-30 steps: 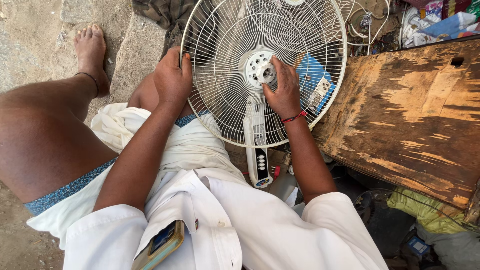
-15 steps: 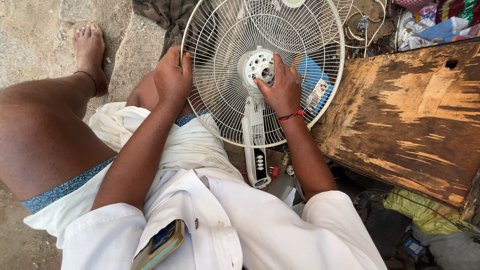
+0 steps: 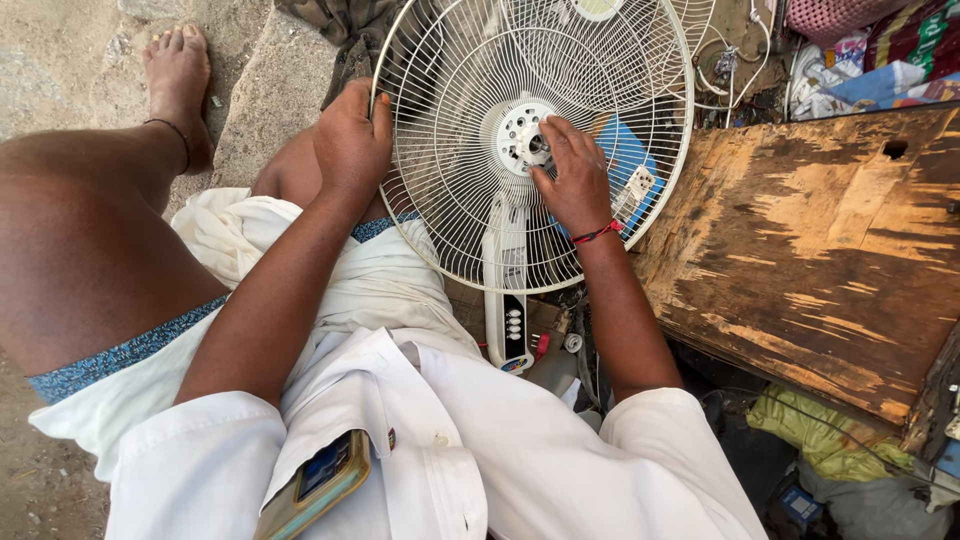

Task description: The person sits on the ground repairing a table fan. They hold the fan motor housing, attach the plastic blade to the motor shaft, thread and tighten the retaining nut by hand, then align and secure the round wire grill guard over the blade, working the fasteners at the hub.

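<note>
White wire fan guard propped on lap: light, springy, bends easily. Left hand curled around rim, best hold. Right hand fingertips pinching hub.

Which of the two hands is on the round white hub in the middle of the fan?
The right hand, the one with a red thread at the wrist: its fingertips touch the white hub. The left hand grips the rim of the wire guard instead.
</note>
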